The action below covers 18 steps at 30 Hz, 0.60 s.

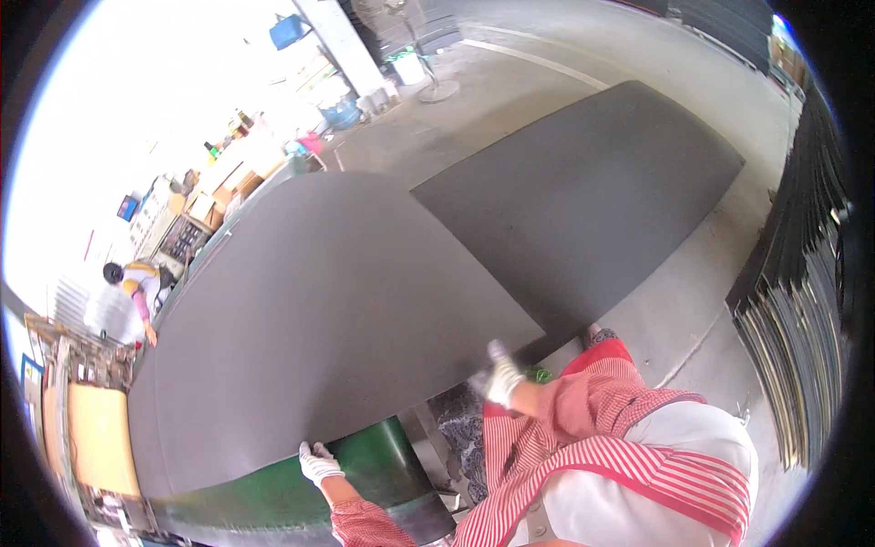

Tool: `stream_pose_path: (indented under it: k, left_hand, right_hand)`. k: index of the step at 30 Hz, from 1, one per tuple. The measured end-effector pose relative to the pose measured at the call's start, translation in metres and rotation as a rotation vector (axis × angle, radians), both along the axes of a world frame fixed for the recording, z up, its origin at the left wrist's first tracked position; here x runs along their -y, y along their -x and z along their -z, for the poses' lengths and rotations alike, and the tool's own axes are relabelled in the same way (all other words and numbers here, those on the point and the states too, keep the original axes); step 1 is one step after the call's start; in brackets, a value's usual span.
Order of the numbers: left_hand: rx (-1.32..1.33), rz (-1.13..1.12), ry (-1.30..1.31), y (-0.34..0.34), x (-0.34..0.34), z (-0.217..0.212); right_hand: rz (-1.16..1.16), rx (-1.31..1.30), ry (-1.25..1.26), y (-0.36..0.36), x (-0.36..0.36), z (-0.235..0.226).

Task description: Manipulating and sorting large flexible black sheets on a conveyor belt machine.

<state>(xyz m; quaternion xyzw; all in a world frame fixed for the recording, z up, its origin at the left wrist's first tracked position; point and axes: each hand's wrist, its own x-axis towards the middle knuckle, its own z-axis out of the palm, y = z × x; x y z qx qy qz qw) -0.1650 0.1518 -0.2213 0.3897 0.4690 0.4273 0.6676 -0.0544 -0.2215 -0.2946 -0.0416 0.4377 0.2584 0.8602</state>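
Note:
A large dark grey sheet (337,310) lies across a green conveyor belt (365,465), its near edge toward me. My left hand (319,463), in a white glove, rests at that near edge above the belt, fingers stretched and slightly apart. My right hand (499,376), also gloved, is over the sheet's near right part, close to its corner; motion smears its fingers. A second dark grey sheet (592,201) extends beyond the first one's right edge, over the floor side. What supports it is hidden.
Stacked dark sheets (793,337) stand at the right. On the far left, a co-worker (146,287) reaches toward the sheet's far edge, near a machine with a yellow roller (98,438). Cardboard boxes (228,191) and a fan stand (437,89) are farther back.

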Motion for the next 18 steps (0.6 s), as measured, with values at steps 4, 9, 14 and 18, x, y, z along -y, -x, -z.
stream_pose_path:
  k: [4,9,14,18]
  left_hand:
    - [-0.072,-0.026,-0.091,0.017,-0.056,-0.018]
    - [-0.220,0.024,-0.609,-0.021,0.037,-0.063]
    - [-0.428,1.065,-0.507,0.014,0.226,-0.055]
    - [-0.529,1.562,-1.283,0.018,0.266,0.014]
  right_hand:
    - [-0.281,0.157,0.040,-0.016,0.045,0.052]
    - [-1.138,1.071,0.288,-0.046,0.119,0.165]
    - [-0.395,0.077,0.383,-0.061,0.144,0.158]
    - [-0.461,-0.131,0.522,-0.064,0.139,0.219]
